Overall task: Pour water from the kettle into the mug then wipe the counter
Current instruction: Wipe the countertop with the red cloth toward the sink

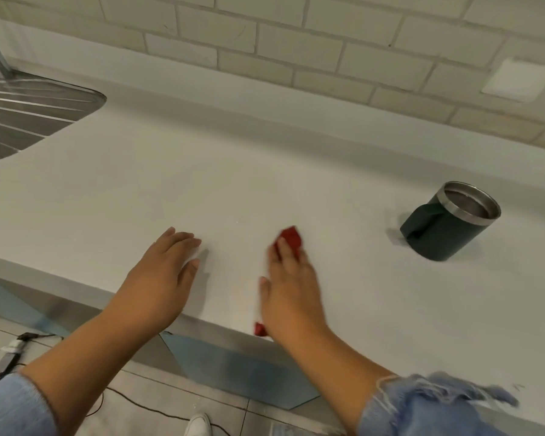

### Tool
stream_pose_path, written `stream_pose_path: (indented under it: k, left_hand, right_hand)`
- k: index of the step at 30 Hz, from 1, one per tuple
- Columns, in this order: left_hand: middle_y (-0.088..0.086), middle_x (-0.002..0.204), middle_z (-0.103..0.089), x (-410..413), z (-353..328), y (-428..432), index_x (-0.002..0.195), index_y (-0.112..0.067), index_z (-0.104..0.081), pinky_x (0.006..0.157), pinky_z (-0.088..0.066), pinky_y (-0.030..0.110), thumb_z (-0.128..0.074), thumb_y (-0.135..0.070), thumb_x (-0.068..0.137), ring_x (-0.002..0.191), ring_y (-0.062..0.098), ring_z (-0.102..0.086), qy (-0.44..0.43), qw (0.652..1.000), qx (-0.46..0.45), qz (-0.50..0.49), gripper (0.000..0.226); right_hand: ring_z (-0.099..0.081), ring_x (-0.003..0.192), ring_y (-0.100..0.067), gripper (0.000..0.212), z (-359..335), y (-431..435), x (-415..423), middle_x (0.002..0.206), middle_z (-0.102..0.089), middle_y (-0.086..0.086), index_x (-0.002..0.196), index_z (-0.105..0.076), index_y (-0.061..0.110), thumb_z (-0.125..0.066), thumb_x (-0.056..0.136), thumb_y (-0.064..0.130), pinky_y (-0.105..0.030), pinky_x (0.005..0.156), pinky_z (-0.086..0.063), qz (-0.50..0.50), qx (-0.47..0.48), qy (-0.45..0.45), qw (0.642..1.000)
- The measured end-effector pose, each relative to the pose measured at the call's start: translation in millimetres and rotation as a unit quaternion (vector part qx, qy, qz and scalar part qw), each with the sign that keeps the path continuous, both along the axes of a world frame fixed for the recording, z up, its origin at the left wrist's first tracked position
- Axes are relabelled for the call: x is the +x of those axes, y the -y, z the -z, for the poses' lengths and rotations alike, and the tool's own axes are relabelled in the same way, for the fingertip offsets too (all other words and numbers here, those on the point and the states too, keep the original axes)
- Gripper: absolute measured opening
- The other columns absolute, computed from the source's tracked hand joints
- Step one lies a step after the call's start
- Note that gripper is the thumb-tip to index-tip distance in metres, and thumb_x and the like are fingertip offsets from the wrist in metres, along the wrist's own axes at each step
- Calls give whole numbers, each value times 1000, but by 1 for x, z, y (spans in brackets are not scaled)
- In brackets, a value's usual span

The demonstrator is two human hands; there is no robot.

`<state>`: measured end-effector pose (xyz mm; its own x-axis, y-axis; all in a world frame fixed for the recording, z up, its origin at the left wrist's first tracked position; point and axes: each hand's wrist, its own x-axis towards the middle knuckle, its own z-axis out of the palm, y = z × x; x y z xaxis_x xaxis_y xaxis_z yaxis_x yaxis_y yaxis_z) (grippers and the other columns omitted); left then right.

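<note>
Mug [447, 220]: we see it standing upright on the counter, well to the right of both hands, dark green with a steel rim and steel inside, its handle turned toward the left; we cannot tell whether it holds water.
Counter [202, 184]: we see a plain white top that runs from the sink on the left to past the mug on the right, with its front edge crossing under both wrists.
Red cloth [291, 237]: we see it flat on the counter under the right hand, one end showing past the fingertips and a small bit showing beside the wrist at the counter's front edge.
Right hand [291, 291]: we see it palm down on the red cloth, fingers stretched out flat and pressing rather than curled around it; its outline is blurred.
Left hand [161, 278]: we see it palm down on the bare counter, just left of the right hand, fingers spread loosely and holding nothing.
Sleeves [428, 407]: we see light blue cuffs pushed up both forearms.
Sink [29, 114]: we see its ribbed steel drainer at the far left.
Wall [296, 42]: we see pale brick tiles behind the counter, with a white plate [518, 80] set in them at the upper right.
Floor [132, 413]: we see grey tiles, dark cables and the toe of a white shoe [199, 424].
</note>
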<state>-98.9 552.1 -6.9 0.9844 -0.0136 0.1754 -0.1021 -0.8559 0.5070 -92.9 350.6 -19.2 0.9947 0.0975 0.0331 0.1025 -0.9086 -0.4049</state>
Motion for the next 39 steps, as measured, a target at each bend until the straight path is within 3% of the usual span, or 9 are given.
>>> stream_pose_path:
  k: [5,10,15,20,24,29,32,35,39]
  left_hand:
    - [-4,156,-27,6,-8,25,142,-21,-38,113,-20,30,-40,-43,94,146,11,-13,25,998,-9,48,53]
    - [-1,160,15,17,5,79,148,-41,6,120,0,45,-25,-86,73,146,20,16,-43,982,93,160,93]
    - [3,161,-6,16,16,134,139,-34,-29,120,-11,43,-35,-78,75,148,25,0,-46,971,109,208,78]
    - [-4,148,-40,22,14,109,119,-26,-55,106,-32,27,-53,-48,84,133,18,-39,-4,983,28,181,41]
    - [5,125,-59,46,4,39,113,-17,-60,87,-44,30,-65,-29,82,107,28,-60,10,998,37,50,34]
    - [12,133,-55,68,7,7,136,-18,-42,91,-45,38,-58,-32,88,111,34,-58,-47,995,54,-76,52]
    - [11,139,-51,55,14,59,131,-17,-50,101,-40,34,-57,-36,87,125,30,-50,-40,999,33,-2,49]
    - [-5,155,-30,30,18,73,139,-30,-43,115,-16,30,-50,-57,86,144,16,-23,-27,995,45,88,60]
    - [-12,153,-32,40,16,41,132,-37,-50,117,-9,29,-51,-57,85,142,5,-24,-29,992,29,117,51]
  right_hand:
    - [-15,140,-1,50,-23,21,5,158,-17,10,146,-30,29,-42,98,19,-12,108,-9,31,286,11,958]
    - [-29,137,-15,44,-12,142,-21,151,-33,-2,140,-41,20,-46,96,22,-25,109,-20,181,115,29,976]
    - [-27,141,-19,44,3,149,-30,152,-32,1,141,-38,26,-38,97,29,-43,118,-18,127,-56,-4,990]
    - [-32,138,-21,42,5,151,-27,150,-36,0,138,-41,25,-37,96,27,-47,117,-20,133,-62,11,989]
    - [-33,138,-22,41,5,148,-25,149,-36,-1,137,-42,24,-37,96,26,-47,116,-20,135,-71,11,988]
    - [-31,139,-21,43,5,149,-27,150,-34,-1,139,-39,25,-35,96,27,-47,117,-18,142,-80,-1,987]
    - [-31,139,-22,43,9,154,-27,150,-34,-1,139,-38,25,-34,96,27,-47,116,-20,148,-99,-2,984]
    - [-33,138,-22,43,5,137,-23,149,-35,-2,139,-39,24,-35,96,27,-48,116,-21,126,-77,2,989]
    - [-32,138,-23,43,5,145,-24,150,-35,-2,139,-39,24,-35,96,27,-48,116,-21,135,-85,5,987]
